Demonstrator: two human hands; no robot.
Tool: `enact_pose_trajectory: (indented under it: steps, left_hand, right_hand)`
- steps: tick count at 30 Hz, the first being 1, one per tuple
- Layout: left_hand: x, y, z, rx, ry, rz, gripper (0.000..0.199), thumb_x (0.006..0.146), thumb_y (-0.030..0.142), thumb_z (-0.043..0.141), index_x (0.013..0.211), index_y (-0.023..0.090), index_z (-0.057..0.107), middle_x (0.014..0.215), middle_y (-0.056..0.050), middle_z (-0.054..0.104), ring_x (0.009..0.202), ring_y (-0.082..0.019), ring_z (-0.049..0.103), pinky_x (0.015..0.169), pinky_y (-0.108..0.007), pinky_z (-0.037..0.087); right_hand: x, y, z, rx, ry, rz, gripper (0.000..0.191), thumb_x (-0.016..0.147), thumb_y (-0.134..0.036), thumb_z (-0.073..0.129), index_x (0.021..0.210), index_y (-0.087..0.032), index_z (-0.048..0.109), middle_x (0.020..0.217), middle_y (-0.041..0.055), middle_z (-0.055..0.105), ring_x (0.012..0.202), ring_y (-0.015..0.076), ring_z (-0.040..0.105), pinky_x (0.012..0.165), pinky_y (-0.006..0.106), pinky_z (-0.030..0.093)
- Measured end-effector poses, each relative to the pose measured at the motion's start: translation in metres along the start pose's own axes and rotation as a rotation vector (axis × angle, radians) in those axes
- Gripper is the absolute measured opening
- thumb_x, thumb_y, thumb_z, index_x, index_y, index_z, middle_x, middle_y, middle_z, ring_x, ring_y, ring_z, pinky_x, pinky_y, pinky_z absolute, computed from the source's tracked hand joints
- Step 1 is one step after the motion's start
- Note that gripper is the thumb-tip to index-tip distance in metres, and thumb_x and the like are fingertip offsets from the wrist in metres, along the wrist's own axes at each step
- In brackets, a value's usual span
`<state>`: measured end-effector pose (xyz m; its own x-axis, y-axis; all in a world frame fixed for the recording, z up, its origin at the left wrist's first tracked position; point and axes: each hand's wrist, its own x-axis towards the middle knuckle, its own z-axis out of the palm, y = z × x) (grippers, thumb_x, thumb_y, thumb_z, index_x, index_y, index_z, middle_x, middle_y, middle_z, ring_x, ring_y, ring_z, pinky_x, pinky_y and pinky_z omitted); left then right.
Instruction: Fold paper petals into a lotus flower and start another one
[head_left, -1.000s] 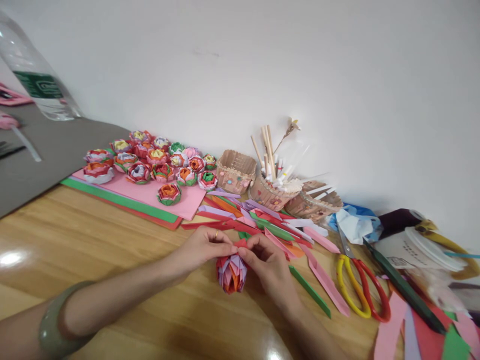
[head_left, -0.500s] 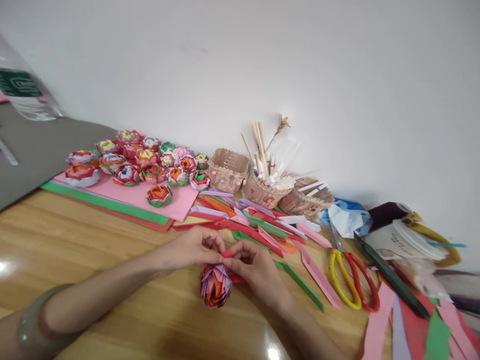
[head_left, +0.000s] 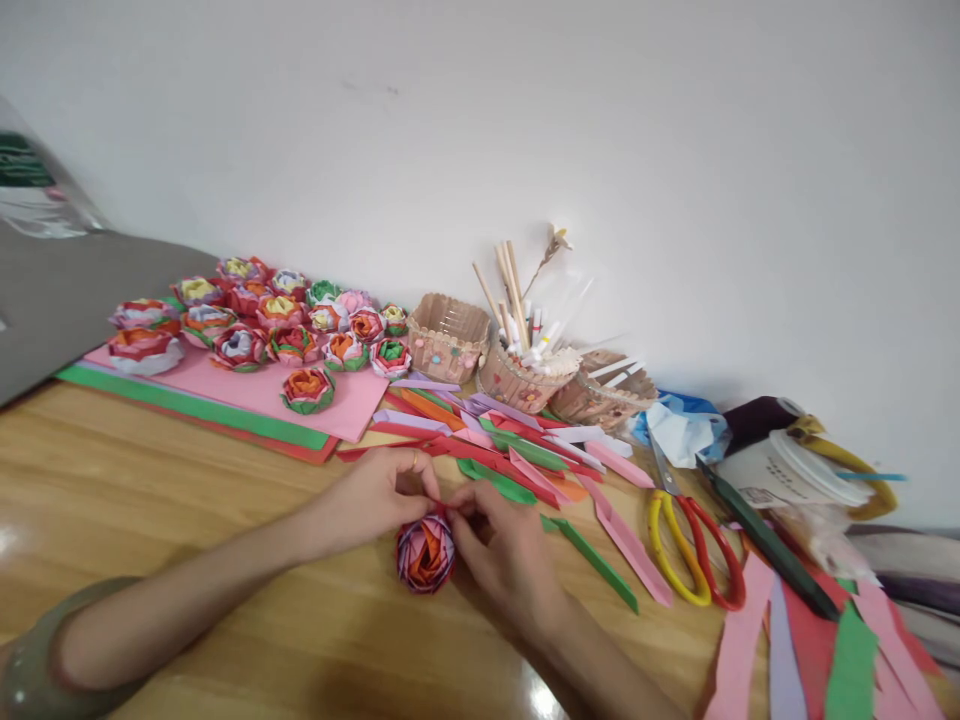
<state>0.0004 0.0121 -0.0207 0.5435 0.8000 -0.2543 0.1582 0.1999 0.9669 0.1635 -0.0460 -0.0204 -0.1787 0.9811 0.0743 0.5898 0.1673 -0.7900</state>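
On the near stretch of the wooden table (head_left: 187, 480), I have the left hand (head_left: 386, 490) and right hand (head_left: 506, 555) close together, fingertips of both clamped on a small red paper piece (head_left: 442, 507) at the far edge of a purple-and-orange paper flower (head_left: 425, 555). Whether the flower rests on the wood I can't tell. I'd judge the step as working that piece at the flower's edge; the next move calls for a firm pinch without crushing the layers. Beyond lie folded strips (head_left: 525, 455), with scissors (head_left: 668, 483) to the right; farther off, more flowers (head_left: 292, 345) on stacked sheets (head_left: 356, 402).
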Motion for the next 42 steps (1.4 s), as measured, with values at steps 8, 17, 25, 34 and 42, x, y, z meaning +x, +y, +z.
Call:
enact_pose_trajectory:
  steps: [8, 17, 25, 34, 42]
  left_hand:
    - [-0.006, 0.012, -0.004, -0.144, -0.172, -0.104, 0.032, 0.075, 0.044, 0.058, 0.093, 0.017, 0.063, 0.091, -0.003, 0.063, 0.089, -0.018, 0.057, 0.076, -0.027, 0.044]
    - [-0.009, 0.006, 0.001, -0.053, -0.19, 0.029, 0.048, 0.072, 0.038, 0.064, 0.116, 0.024, 0.05, 0.098, -0.003, 0.059, 0.091, -0.02, 0.056, 0.077, -0.033, 0.047]
    - [-0.009, 0.002, 0.006, 0.252, 0.08, 0.323, 0.039, 0.077, 0.027, 0.059, 0.113, 0.023, 0.044, 0.121, -0.007, 0.047, 0.116, -0.022, 0.041, 0.099, -0.036, 0.031]
    - [-0.01, 0.005, 0.011, -0.058, -0.008, 0.227, 0.045, 0.073, 0.029, 0.064, 0.108, 0.022, 0.038, 0.116, -0.006, 0.046, 0.107, -0.021, 0.046, 0.09, -0.034, 0.036]
    - [-0.013, 0.001, 0.011, -0.272, -0.076, 0.22, 0.052, 0.067, 0.039, 0.07, 0.107, 0.024, 0.04, 0.11, -0.004, 0.047, 0.1, -0.02, 0.05, 0.084, -0.032, 0.039]
  right_hand:
    - [-0.001, 0.002, -0.01, -0.312, 0.353, -0.474, 0.013, 0.082, -0.009, 0.047, 0.077, -0.019, 0.055, 0.059, 0.0007, 0.062, 0.052, 0.0125, 0.057, 0.05, 0.022, 0.041]
    - [0.0, -0.003, -0.015, -0.21, 0.417, -0.548, 0.018, 0.077, -0.005, 0.049, 0.082, -0.021, 0.053, 0.094, 0.0071, 0.062, 0.087, 0.0178, 0.058, 0.073, 0.031, 0.046]
    - [0.008, -0.012, -0.012, 0.436, 0.025, 0.156, 0.029, 0.084, -0.042, 0.049, 0.069, -0.017, 0.051, 0.061, -0.0028, 0.047, 0.057, 0.0106, 0.042, 0.053, 0.022, 0.032]
    - [0.009, -0.006, -0.004, 0.77, -0.03, 0.289, 0.037, 0.072, -0.048, 0.064, 0.061, -0.016, 0.051, 0.05, -0.0061, 0.043, 0.044, 0.0052, 0.032, 0.044, 0.02, 0.02]
    - [0.006, -0.007, 0.006, 1.068, -0.052, 0.354, 0.036, 0.07, -0.045, 0.068, 0.059, -0.017, 0.048, 0.042, -0.0084, 0.04, 0.037, 0.0034, 0.026, 0.039, 0.019, 0.014]
